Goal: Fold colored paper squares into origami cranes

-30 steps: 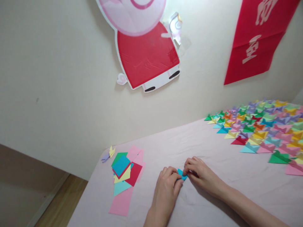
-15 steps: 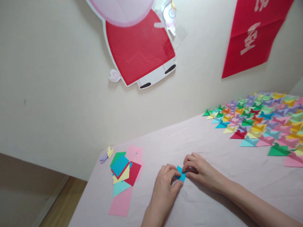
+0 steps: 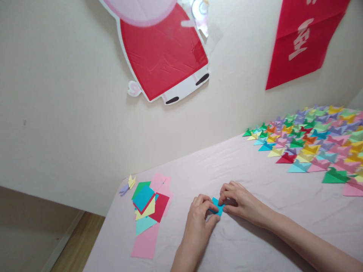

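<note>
A small folded piece of blue paper lies on the pink cloth between my two hands. My left hand pinches its left side with curled fingers. From the right, my right hand presses and pinches the other side with its fingertips. Most of the paper is hidden under my fingers.
A loose stack of coloured paper squares lies left of my hands, with two small folded pieces beyond it. Several rows of folded coloured paper shapes fill the far right. The surface's left edge drops to a wooden floor. A wall stands behind.
My hands and the blue paper stay in nearly the same spot while my fingers work on it. The view has tilted slightly, so the wall pictures sit higher.
</note>
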A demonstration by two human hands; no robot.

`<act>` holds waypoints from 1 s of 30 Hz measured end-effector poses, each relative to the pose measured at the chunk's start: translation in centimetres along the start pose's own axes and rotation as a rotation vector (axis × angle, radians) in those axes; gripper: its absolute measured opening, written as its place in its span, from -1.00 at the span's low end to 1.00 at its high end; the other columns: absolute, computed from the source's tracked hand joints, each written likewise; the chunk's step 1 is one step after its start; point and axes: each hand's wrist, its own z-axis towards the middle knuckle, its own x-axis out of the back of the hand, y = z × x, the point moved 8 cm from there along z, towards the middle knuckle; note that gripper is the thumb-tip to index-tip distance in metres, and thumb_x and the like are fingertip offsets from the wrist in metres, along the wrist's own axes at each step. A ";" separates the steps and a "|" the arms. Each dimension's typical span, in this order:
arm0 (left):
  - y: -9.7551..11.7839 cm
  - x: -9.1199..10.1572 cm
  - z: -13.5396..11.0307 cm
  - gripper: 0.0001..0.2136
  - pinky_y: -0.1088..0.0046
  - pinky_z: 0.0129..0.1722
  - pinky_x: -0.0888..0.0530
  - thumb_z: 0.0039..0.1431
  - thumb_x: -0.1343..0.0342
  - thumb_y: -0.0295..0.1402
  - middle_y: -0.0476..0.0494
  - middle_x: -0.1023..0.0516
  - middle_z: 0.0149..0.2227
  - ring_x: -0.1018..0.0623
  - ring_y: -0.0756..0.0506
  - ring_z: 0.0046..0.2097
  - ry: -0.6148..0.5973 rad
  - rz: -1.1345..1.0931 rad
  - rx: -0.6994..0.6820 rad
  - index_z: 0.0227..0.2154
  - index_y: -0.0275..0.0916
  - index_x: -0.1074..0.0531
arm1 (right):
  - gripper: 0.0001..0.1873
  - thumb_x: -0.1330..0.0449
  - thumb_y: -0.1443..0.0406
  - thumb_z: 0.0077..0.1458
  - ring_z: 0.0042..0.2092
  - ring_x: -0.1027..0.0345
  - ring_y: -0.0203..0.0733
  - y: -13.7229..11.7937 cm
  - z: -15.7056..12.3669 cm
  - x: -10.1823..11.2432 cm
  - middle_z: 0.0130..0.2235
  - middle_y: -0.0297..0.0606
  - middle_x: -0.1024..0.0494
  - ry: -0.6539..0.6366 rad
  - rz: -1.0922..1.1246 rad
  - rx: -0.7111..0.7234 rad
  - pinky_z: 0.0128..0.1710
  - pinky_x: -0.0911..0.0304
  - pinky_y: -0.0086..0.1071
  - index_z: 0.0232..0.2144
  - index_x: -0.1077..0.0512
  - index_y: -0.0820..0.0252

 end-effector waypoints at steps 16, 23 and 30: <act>-0.1 -0.1 0.0 -0.78 0.36 -0.06 -0.35 0.01 -0.12 -0.66 -0.05 -0.46 -0.18 -0.44 -0.11 -0.08 0.007 -0.035 0.009 -0.41 -0.17 -0.48 | -0.80 -0.21 0.47 -0.01 -0.15 -0.28 -0.11 0.0 -0.1 0.0 -0.26 -0.30 -0.50 -0.006 0.001 -0.004 -0.11 -0.14 -0.23 -0.38 -0.54 0.07; -0.1 -0.1 0.0 -0.83 0.38 -0.16 -0.35 0.11 -0.06 -0.62 -0.05 -0.43 -0.27 -0.43 -0.10 -0.17 0.083 0.029 -0.040 -0.43 -0.19 -0.38 | -0.80 -0.23 0.48 -0.04 -0.16 -0.28 -0.10 -0.6 0.0 0.1 -0.28 -0.31 -0.50 -0.012 -0.021 -0.028 -0.13 -0.13 -0.24 -0.39 -0.52 0.09; -0.2 -0.7 -0.2 -0.84 0.36 -0.17 -0.32 0.12 -0.07 -0.60 -0.08 -0.39 -0.28 -0.40 -0.12 -0.18 0.143 0.182 -0.076 -0.42 -0.19 -0.31 | -0.85 -0.21 0.45 0.03 -0.17 -0.28 -0.10 -0.5 0.0 0.0 -0.30 -0.30 -0.51 -0.001 -0.036 -0.034 -0.14 -0.13 -0.23 -0.44 -0.51 0.10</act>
